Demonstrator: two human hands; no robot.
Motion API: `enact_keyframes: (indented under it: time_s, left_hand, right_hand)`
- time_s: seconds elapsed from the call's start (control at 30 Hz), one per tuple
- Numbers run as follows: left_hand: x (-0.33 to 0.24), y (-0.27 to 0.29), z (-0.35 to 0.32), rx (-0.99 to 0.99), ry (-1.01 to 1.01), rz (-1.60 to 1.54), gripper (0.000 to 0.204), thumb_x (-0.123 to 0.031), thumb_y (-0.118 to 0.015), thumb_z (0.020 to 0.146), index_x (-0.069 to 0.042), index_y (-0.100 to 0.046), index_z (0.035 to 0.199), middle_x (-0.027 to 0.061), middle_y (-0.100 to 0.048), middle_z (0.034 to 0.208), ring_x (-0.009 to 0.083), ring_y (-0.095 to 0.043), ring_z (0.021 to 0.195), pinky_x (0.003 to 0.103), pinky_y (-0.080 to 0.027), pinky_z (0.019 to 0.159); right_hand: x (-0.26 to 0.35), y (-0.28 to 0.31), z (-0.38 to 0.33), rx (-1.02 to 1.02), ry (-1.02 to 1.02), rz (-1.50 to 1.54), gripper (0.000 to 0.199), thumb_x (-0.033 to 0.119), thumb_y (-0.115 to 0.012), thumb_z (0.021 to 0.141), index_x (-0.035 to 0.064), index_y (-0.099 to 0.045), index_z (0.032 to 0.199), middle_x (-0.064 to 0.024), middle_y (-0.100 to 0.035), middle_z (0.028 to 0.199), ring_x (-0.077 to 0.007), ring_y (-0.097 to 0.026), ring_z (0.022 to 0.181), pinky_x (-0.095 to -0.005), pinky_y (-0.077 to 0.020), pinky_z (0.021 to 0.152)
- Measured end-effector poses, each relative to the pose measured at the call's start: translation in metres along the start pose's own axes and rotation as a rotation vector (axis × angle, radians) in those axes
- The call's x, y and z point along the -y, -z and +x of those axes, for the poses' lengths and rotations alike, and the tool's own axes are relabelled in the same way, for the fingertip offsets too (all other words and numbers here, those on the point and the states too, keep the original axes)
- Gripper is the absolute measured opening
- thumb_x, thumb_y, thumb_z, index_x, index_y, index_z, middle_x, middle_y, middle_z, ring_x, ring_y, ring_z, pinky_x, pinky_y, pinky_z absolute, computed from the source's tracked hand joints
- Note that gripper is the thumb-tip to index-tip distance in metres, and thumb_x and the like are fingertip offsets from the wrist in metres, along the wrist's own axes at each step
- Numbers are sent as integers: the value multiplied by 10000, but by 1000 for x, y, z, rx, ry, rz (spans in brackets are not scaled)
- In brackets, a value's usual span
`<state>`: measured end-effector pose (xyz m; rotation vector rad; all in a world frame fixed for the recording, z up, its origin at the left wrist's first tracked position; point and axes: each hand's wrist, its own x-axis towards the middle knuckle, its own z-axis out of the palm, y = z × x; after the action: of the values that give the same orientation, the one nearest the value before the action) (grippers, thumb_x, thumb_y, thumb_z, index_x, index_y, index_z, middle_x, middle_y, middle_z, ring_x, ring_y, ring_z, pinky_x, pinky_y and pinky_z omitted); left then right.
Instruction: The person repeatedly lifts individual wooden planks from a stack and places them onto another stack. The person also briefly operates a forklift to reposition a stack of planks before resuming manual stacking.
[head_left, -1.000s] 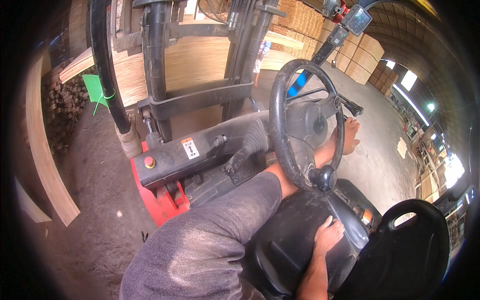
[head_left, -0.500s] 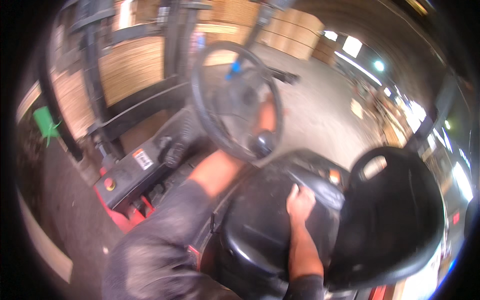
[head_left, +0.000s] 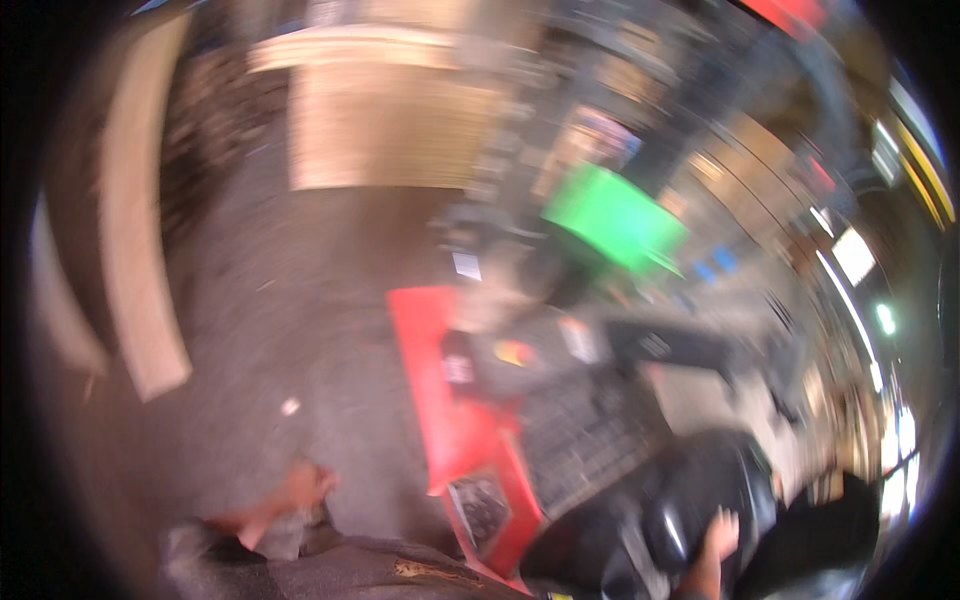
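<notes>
My right hand (head_left: 719, 536) rests on the black seat (head_left: 660, 520) of a forklift, its fingers looking curled in, with nothing visible in them. Low over the dark floor on the left is my left hand (head_left: 312, 484), smeared by motion, so its fingers cannot be read. Between the two hands lies the red step frame (head_left: 425, 370) of the forklift. Beyond it is a dark side console (head_left: 555, 350) with a red and yellow button (head_left: 514, 353).
A bright green sheet (head_left: 612, 220) hangs on the forklift's upright. Stacked boards (head_left: 390, 125) stand ahead, and a long plank (head_left: 140, 230) lies at the left. The black backrest (head_left: 815, 535) rises at the right. Much of the scene is motion-blurred.
My view has swung left, away from the steering wheel to the forklift's side and the floor. My left arm has left the wheel area; my right hand is still on the seat.
</notes>
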<state>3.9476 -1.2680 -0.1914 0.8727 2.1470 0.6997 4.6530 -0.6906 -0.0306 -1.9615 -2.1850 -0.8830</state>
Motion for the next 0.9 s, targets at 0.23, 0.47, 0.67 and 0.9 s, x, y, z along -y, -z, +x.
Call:
enact_keyframes:
  time_s: [0.23, 0.47, 0.67, 0.9]
  left_hand:
    - [-18, 394, -64, -1216, -966, -76, 250, -273, -737, 1000, -99, -713, 824, 34, -720, 833, 252, -680, 781, 392, -493, 770]
    - [-12, 625, -73, -1659, -1589, -275, 374, -448, -828, 818, -112, -676, 752, 54, -641, 767, 232, -635, 692, 394, -465, 704]
    - [166, 824, 71, -1615, -1440, 29, 402, -490, -808, 894, -113, -720, 783, 70, -717, 790, 230, -701, 715, 406, -524, 738]
    - [440, 1079, 270, -834, -328, 524, 344, -405, -709, 1014, -80, -761, 1113, 115, -779, 1106, 316, -725, 1089, 480, -538, 934]
  right_hand:
    - [556, 119, -56, -109, 531, 499, 354, 182, -519, 1079, 97, -764, 1321, -160, -754, 1329, -279, -691, 1272, -413, -570, 1062]
    - [935, 260, -278, 319, 865, 757, 377, 248, -526, 1098, 55, -745, 1336, -184, -758, 1310, -293, -708, 1237, -421, -570, 1050]
    - [1121, 232, -356, 588, 769, 434, 420, 304, -532, 1114, 18, -729, 1349, -204, -761, 1294, -305, -722, 1207, -427, -570, 1040]
    - [1421, 430, -83, -304, -217, 1068, 404, 348, -547, 1140, 0, -732, 1225, -221, -777, 1112, -416, -742, 1043, -517, -593, 907]
